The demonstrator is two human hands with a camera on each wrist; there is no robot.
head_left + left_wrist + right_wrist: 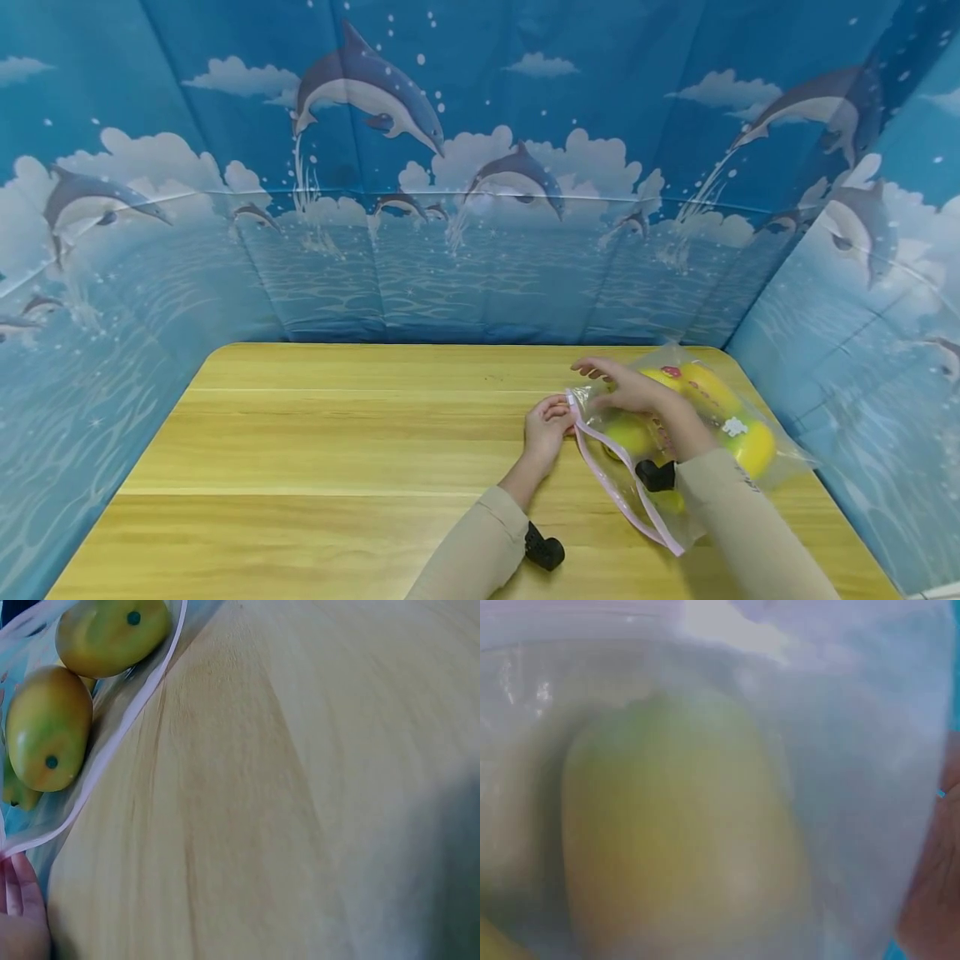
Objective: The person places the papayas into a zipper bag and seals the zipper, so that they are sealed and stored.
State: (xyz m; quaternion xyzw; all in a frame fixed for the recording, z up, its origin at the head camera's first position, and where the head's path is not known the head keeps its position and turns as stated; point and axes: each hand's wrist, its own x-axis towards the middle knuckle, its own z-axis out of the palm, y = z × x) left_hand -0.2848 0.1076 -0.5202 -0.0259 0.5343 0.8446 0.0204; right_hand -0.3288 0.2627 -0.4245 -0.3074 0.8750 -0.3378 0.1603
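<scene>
Left hand (546, 427) pinches the zip strip (622, 479) end; right hand (637, 392) presses flat on the bag (780, 454) of mangoes (49, 727). Best keep strip taut, aligned.

From my seat, the wooden table (322, 450) lies wide and bare across its whole left and middle, so I see free passage there from the near edge to the far one. The blue dolphin backdrop (480, 208) walls off the far edge and both sides; on the right it stands close to the clear zip bag (780, 454), leaving only a narrow strip. The bag of yellow-green mangoes (49, 727) fills the right rear corner, its pink zip edge (622, 483) running toward me. My left hand (547, 427) sits at that edge and my right hand (637, 390) lies on top of the bag, blocking approach from above.
</scene>
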